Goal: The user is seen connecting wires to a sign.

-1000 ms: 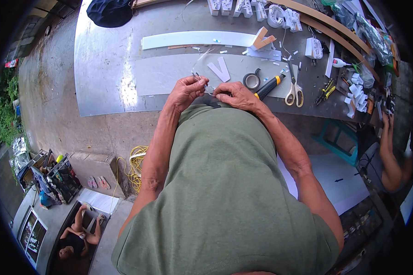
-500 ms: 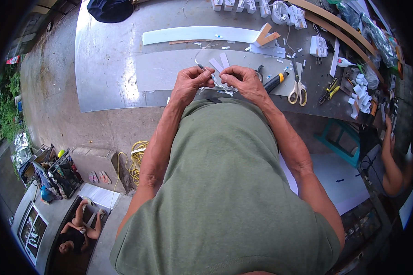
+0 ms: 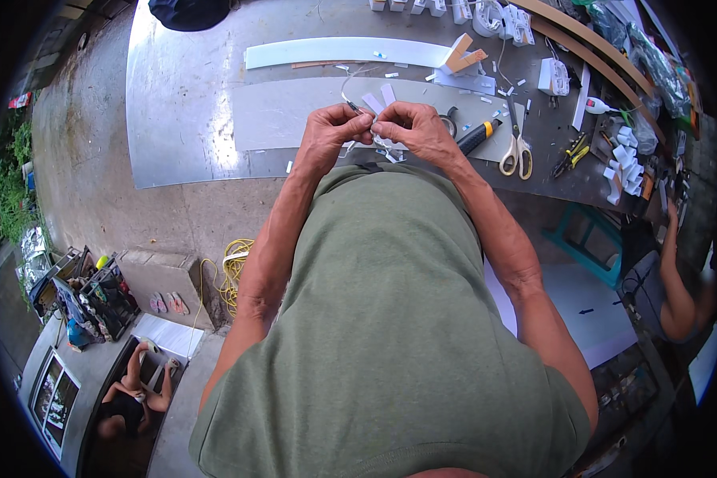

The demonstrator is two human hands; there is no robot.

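Head view: left hand [image 3: 332,132] and right hand [image 3: 413,130] pinching small white strip [image 3: 374,127] over metal table [image 3: 175,103], likely light, thin, bendable, best gripped at edges.

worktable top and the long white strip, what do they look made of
The worktable looks like bare sheet metal, dull grey with a bright glare patch and soft reflections. The long white strip looks like matte plastic or foam board, flat and evenly white with clean edges; which one cannot be told.
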